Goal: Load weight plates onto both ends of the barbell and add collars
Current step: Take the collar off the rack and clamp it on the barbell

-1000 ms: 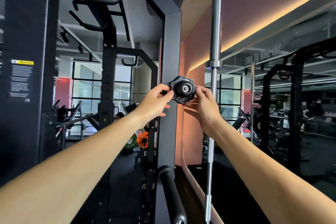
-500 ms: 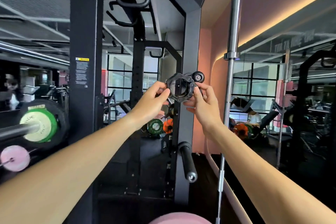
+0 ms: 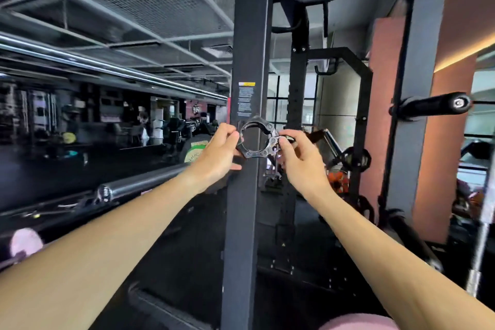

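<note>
Black ring collar (image 3: 255, 139) held up in front of the rack post (image 3: 249, 61). Pinched by left hand (image 3: 218, 154) and right hand (image 3: 301, 161), one grip on each side.

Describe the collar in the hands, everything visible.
The collar is a black ring with a faceted, roughly hexagonal outline and a round open bore; it looks like hard plastic, with small screws on its face. A metal-looking latch sits on its right side. It is held up in the air, bore facing the camera, in front of the black rack upright, on no bar. The left hand pinches its left edge; the right hand pinches the latch side.
</note>
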